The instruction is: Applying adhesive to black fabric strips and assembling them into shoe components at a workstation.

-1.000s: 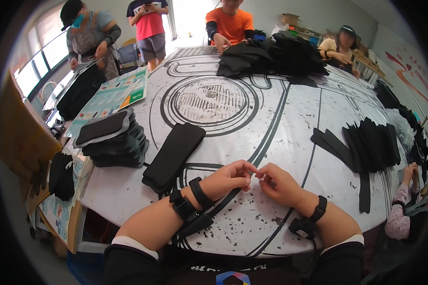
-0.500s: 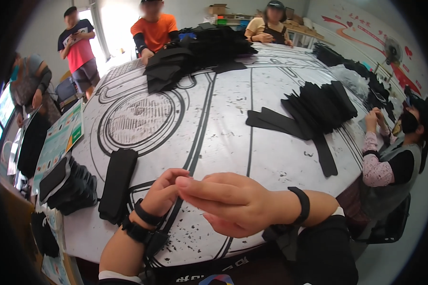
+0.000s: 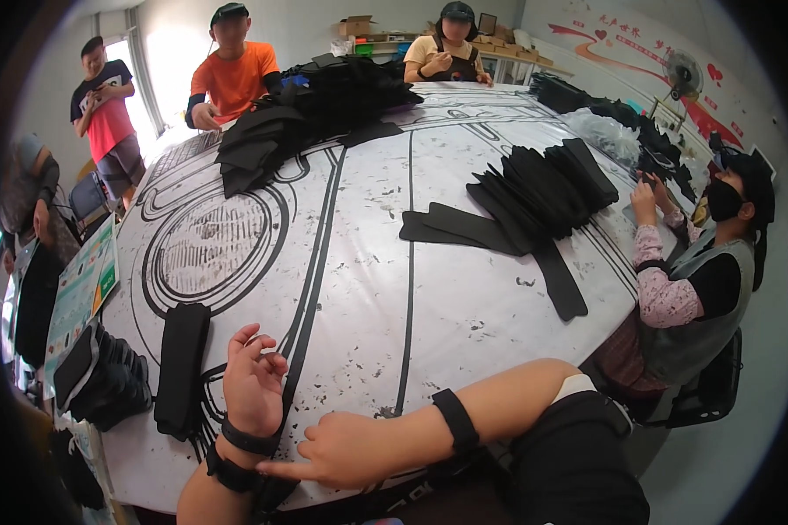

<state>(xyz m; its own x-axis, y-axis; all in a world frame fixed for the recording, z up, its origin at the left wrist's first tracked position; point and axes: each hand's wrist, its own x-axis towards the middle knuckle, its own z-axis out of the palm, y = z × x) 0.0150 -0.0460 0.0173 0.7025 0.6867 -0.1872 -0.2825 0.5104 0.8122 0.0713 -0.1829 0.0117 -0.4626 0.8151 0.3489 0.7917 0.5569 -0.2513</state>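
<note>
Over the near edge of the table [image 3: 368, 297], my left hand [image 3: 254, 385] is raised with its palm up. Its fingers are loosely bent and apart, with nothing in them. My right hand [image 3: 350, 451] lies across in front of the left wrist. Its index finger is stretched out against the black bands there, an upper band [image 3: 247, 437] and a lower band [image 3: 229, 474]; the other fingers are curled in. Another black band [image 3: 455, 420] circles my right forearm. Just left of my left hand lies a folded black bundle [image 3: 182, 372].
A stack of black pieces [image 3: 101, 376] stands at the left edge. Flat black strips [image 3: 543, 192] fan out at the right, and a large black heap [image 3: 324, 105] lies at the far side. Several people are around the table, one seated close at the right [image 3: 683, 289].
My hands, which were close together with fingertips meeting, have separated. The right hand has moved down and left to the left wrist; the left palm has turned up. The view has shifted right.
</note>
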